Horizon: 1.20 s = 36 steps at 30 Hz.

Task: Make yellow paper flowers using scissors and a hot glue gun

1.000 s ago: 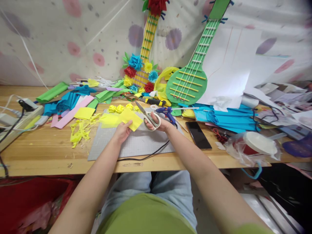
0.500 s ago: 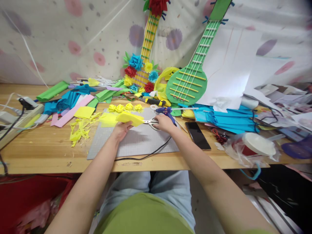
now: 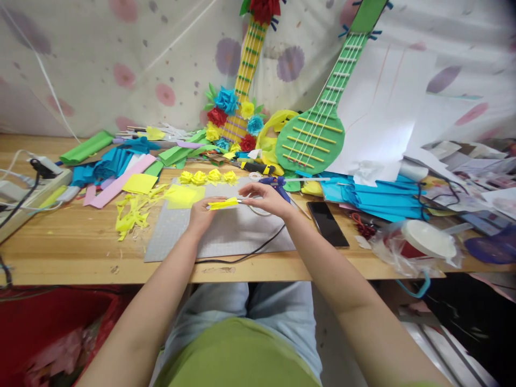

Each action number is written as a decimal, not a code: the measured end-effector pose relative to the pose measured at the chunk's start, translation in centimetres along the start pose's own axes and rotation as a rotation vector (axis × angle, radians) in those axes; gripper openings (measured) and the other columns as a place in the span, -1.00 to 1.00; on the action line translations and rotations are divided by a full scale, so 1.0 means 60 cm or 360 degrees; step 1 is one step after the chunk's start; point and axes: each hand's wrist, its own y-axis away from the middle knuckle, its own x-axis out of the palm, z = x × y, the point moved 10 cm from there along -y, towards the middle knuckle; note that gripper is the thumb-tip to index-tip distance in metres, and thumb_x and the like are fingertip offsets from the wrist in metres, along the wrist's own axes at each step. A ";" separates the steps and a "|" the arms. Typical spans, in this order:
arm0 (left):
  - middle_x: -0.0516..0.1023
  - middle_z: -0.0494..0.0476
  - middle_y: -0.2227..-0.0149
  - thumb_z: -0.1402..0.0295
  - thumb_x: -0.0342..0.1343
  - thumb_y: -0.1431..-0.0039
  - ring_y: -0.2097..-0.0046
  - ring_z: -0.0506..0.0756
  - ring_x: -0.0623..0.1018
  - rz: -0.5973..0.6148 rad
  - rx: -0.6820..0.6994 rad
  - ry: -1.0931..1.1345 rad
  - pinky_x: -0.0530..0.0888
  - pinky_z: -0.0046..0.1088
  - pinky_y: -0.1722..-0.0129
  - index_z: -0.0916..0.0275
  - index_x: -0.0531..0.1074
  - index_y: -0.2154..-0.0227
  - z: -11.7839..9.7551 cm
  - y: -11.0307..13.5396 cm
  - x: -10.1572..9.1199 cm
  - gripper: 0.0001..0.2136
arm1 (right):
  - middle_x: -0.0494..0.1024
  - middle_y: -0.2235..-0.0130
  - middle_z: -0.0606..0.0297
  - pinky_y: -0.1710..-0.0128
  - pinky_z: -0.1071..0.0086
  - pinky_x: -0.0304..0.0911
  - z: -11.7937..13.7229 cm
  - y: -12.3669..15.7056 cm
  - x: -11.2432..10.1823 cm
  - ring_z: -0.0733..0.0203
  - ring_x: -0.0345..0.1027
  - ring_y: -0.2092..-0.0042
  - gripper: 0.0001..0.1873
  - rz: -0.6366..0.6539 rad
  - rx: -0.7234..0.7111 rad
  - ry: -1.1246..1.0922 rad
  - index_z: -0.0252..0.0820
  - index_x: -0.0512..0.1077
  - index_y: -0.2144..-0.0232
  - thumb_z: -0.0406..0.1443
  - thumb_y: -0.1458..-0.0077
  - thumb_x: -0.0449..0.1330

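Observation:
My left hand [image 3: 202,215] pinches a small folded stack of yellow crepe paper [image 3: 223,203], now seen nearly edge-on above the grey cutting mat [image 3: 226,239]. My right hand [image 3: 266,198] is just right of the stack, its fingers curved and apart; contact with the paper is unclear. Scissors [image 3: 261,212] with pale handles lie under and beside that hand, mostly hidden by it. A flat yellow sheet [image 3: 183,196] rests on the mat's left part. Several yellow paper flowers [image 3: 215,176] line the mat's far edge.
Behind my right hand is a blue glue gun [image 3: 278,184], its black cord crossing the mat. A phone [image 3: 327,223] lies to the right. Two paper-decorated instruments, one green [image 3: 310,141], lean at the back. Yellow scraps [image 3: 132,215] and coloured paper strips lie left.
The yellow paper has tilted from a broad face to nearly edge-on. My right hand has come off the scissors and shifted left toward the paper, its fingers spreading.

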 end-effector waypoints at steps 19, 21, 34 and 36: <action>0.62 0.01 0.32 0.44 0.20 0.17 0.21 0.13 0.55 0.0030 0.0199 -0.0492 0.44 -0.39 0.13 0.19 0.58 0.44 -0.007 -0.002 -0.002 -0.85 | 0.45 0.34 0.30 0.21 0.35 0.23 -0.010 -0.024 0.013 0.30 0.31 0.29 -0.83 -0.0161 0.0075 -0.0183 -0.24 0.39 0.38 -0.31 0.12 0.16; 0.62 0.03 0.30 0.43 0.20 0.17 0.21 0.15 0.56 0.0010 0.0185 -0.0560 0.44 -0.37 0.15 0.21 0.58 0.43 -0.003 -0.003 -0.005 -0.84 | 0.44 0.35 0.30 0.24 0.36 0.25 -0.015 -0.027 0.014 0.32 0.31 0.30 -0.82 -0.0182 0.0081 -0.0251 -0.24 0.38 0.38 -0.31 0.13 0.16; 0.61 0.07 0.25 0.39 0.13 0.11 0.18 0.12 0.56 0.0044 0.0265 -0.0657 0.43 -0.39 0.12 0.23 0.58 0.39 -0.014 0.000 0.002 -0.81 | 0.36 0.08 0.23 0.14 0.33 0.35 0.018 -0.017 0.037 0.27 0.40 0.15 -0.61 -0.0005 -0.0106 -0.0317 -0.12 0.25 0.16 -0.31 0.10 0.21; 0.61 0.06 0.25 0.40 0.11 0.10 0.17 0.12 0.56 0.0026 0.0271 -0.0685 0.43 -0.39 0.12 0.23 0.58 0.37 -0.011 -0.001 -0.001 -0.79 | 0.32 0.03 0.21 0.13 0.31 0.35 0.028 -0.014 0.037 0.28 0.40 0.15 -0.56 -0.0012 -0.0133 -0.0203 -0.10 0.23 0.12 -0.31 0.10 0.21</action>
